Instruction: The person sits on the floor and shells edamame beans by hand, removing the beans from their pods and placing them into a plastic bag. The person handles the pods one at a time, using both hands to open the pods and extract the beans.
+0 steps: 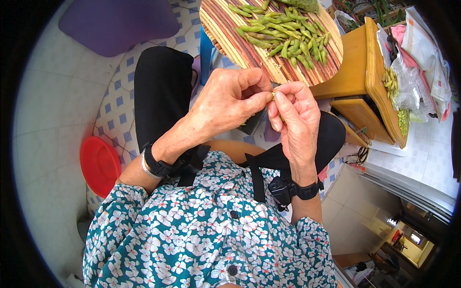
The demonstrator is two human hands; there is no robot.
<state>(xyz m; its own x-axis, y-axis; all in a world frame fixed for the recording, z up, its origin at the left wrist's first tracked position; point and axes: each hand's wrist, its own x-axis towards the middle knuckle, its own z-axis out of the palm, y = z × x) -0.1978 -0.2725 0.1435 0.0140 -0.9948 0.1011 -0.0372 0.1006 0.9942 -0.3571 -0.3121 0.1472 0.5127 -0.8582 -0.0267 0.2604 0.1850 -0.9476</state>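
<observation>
My left hand (230,100) and my right hand (297,118) meet above my lap, just below the edge of a striped round wooden board (230,39). Between their thumbs and fingertips they pinch a small green bean piece (273,96), mostly covered by the fingers. A bit of green also shows under the curled fingers of my right hand. Many green soybean pods (288,32) lie heaped on the board, some with brownish skins. A dark container (254,124), partly hidden beneath my hands, has a little green at its side.
A red plastic basin (100,166) is on the tiled floor at left, near a purple seat (120,21). At right stands a wooden cabinet (345,68); beside it are more pods (390,82), shelled green beans (403,123) and plastic bags (407,86).
</observation>
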